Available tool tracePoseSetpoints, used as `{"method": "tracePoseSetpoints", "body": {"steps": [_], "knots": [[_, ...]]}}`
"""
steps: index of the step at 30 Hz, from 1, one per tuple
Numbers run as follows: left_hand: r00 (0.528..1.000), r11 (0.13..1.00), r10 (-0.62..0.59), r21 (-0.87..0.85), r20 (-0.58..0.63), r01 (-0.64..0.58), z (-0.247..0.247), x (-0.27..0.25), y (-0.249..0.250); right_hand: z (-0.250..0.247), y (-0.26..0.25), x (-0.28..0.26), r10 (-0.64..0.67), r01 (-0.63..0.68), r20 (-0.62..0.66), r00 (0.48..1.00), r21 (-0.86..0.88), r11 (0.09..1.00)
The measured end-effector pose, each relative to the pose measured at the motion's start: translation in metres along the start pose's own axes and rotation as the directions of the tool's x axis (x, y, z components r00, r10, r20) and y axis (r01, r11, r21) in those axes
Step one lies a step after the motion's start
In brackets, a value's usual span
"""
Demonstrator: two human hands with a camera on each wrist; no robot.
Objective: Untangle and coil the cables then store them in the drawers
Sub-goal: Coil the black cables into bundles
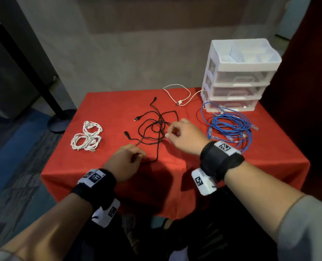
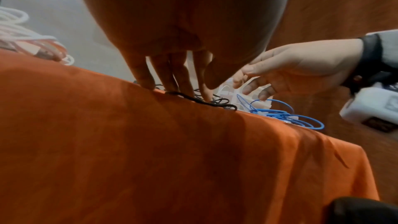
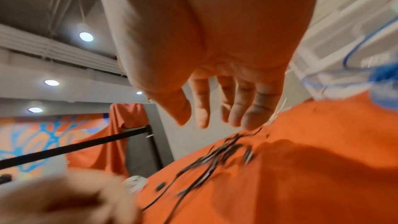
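A tangle of black cables (image 1: 154, 127) lies in the middle of the red tablecloth (image 1: 103, 166). My left hand (image 1: 137, 157) is at the near side of it. In the left wrist view its straight fingers (image 2: 168, 81) point down, and the tips rest on a strand of the black cable (image 2: 206, 103). My right hand (image 1: 168, 133) hovers over the tangle's right side. Its fingers (image 3: 237, 108) are relaxed and spread, and they hold nothing above the black cables (image 3: 215, 156). The white drawer unit (image 1: 239, 76) at the back right has its three drawers pushed in.
Coiled white cables (image 1: 86, 137) lie at the left. A loose heap of blue cables (image 1: 229, 129) lies at the right, in front of the drawers. One loose white cable (image 1: 182, 95) lies at the back. The cloth hangs over the near table edge.
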State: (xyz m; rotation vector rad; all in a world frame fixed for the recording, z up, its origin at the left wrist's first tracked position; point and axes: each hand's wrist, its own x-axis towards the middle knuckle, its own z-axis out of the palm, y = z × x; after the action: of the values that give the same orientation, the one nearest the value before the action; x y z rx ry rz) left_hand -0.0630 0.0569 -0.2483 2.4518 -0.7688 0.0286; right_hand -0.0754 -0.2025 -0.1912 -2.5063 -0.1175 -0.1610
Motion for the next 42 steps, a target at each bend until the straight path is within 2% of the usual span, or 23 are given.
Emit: {"method": "tracePoseSetpoints", "body": {"steps": [3, 6, 8, 10, 12, 14, 16, 18, 20, 21, 23, 24, 25, 26, 27, 28, 29, 31, 35, 37, 40, 41, 42], "knots": [[0.997, 1.0, 0.023, 0.016, -0.068, -0.022, 0.001, 0.001, -0.004, -0.029, 0.025, 0.052, 0.074, -0.084, -0.086, 0.994, -0.125, 0.989], [0.985, 0.989, 0.14, 0.073, -0.101, -0.133, 0.003, 0.002, 0.013, -0.055, 0.037, 0.102, 0.156, -0.156, -0.025, 0.987, -0.316, 0.936], [0.976, 0.969, 0.214, 0.135, -0.027, -0.209, 0.009, 0.002, 0.026, -0.068, 0.041, 0.127, 0.209, -0.161, 0.059, 0.976, -0.45, 0.879], [0.975, 0.961, 0.216, 0.167, 0.048, -0.221, 0.017, 0.003, 0.034, -0.076, 0.043, 0.14, 0.234, -0.136, 0.119, 0.965, -0.535, 0.834], [0.979, 0.962, 0.181, 0.189, 0.096, -0.196, 0.024, 0.01, 0.036, -0.079, 0.044, 0.146, 0.24, -0.109, 0.159, 0.958, -0.571, 0.814], [0.983, 0.968, 0.093, 0.217, 0.156, -0.126, 0.026, 0.022, 0.038, -0.08, 0.044, 0.148, 0.255, -0.123, 0.153, 0.955, -0.578, 0.807], [0.984, 0.97, 0.009, 0.236, 0.179, -0.052, 0.027, 0.038, 0.041, -0.083, 0.04, 0.144, 0.232, -0.13, 0.12, 0.965, -0.549, 0.826], [0.981, 0.972, -0.059, 0.234, 0.184, 0.015, 0.026, 0.057, 0.041, -0.086, 0.028, 0.14, 0.137, -0.104, 0.038, 0.99, -0.46, 0.882], [0.975, 0.979, -0.106, 0.194, 0.197, 0.067, 0.022, 0.074, 0.038, -0.09, 0.011, 0.133, -0.027, -0.009, -0.11, 0.994, -0.319, 0.948], [0.975, 0.982, -0.123, 0.164, 0.186, 0.093, 0.018, 0.081, 0.038, -0.093, 0.0, 0.126, -0.116, 0.062, -0.214, 0.97, -0.245, 0.967], [0.984, 0.981, -0.163, 0.114, 0.065, 0.155, 0.005, 0.088, 0.039, -0.104, -0.025, 0.106, -0.232, 0.201, -0.401, 0.886, -0.117, 0.973], [0.982, 0.981, -0.176, 0.065, -0.066, 0.18, -0.003, 0.089, 0.041, -0.111, -0.037, 0.093, -0.265, 0.255, -0.459, 0.848, -0.086, 0.963], [0.956, 0.986, -0.165, -0.015, -0.241, 0.166, -0.013, 0.088, 0.047, -0.117, -0.048, 0.079, -0.289, 0.296, -0.496, 0.819, -0.066, 0.953], [0.895, 0.991, -0.126, -0.095, -0.427, 0.094, -0.024, 0.085, 0.055, -0.122, -0.059, 0.063, -0.306, 0.327, -0.518, 0.799, -0.053, 0.944], [0.806, 0.988, -0.09, -0.153, -0.585, 0.0, -0.037, 0.082, 0.064, -0.126, -0.068, 0.047, -0.32, 0.355, -0.532, 0.784, -0.039, 0.934], [0.725, 0.982, -0.062, -0.173, -0.686, -0.08, -0.051, 0.078, 0.075, -0.13, -0.077, 0.03, -0.329, 0.382, -0.535, 0.778, -0.014, 0.924], [0.686, 0.977, -0.026, -0.163, -0.727, -0.135, -0.065, 0.074, 0.085, -0.132, -0.084, 0.016, -0.33, 0.407, -0.527, 0.783, 0.032, 0.913], [0.703, 0.972, 0.046, -0.131, -0.709, -0.196, -0.088, 0.071, 0.099, -0.135, -0.097, -0.008, -0.332, 0.448, -0.472, 0.817, 0.154, 0.881], [0.826, 0.95, 0.051, -0.227, -0.561, -0.214, -0.108, 0.078, 0.093, -0.144, -0.112, -0.03, -0.362, 0.51, -0.397, 0.843, 0.379, 0.772], [0.87, 0.954, -0.018, -0.269, -0.493, -0.133, -0.112, 0.078, 0.079, -0.151, -0.112, -0.031, -0.33, 0.526, -0.443, 0.833, 0.451, 0.721], [0.889, 0.975, -0.101, -0.223, -0.447, -0.001, -0.12, 0.069, 0.052, -0.164, -0.099, -0.027, -0.214, 0.507, -0.503, 0.838, 0.57, 0.647], [0.891, 0.978, -0.124, -0.205, -0.438, 0.036, -0.125, 0.065, 0.046, -0.166, -0.092, -0.027, -0.172, 0.467, -0.483, 0.859, 0.599, 0.651], [0.886, 0.982, -0.137, -0.178, -0.442, 0.063, -0.13, 0.061, 0.044, -0.166, -0.085, -0.026, -0.14, 0.408, -0.448, 0.883, 0.585, 0.701]]}}
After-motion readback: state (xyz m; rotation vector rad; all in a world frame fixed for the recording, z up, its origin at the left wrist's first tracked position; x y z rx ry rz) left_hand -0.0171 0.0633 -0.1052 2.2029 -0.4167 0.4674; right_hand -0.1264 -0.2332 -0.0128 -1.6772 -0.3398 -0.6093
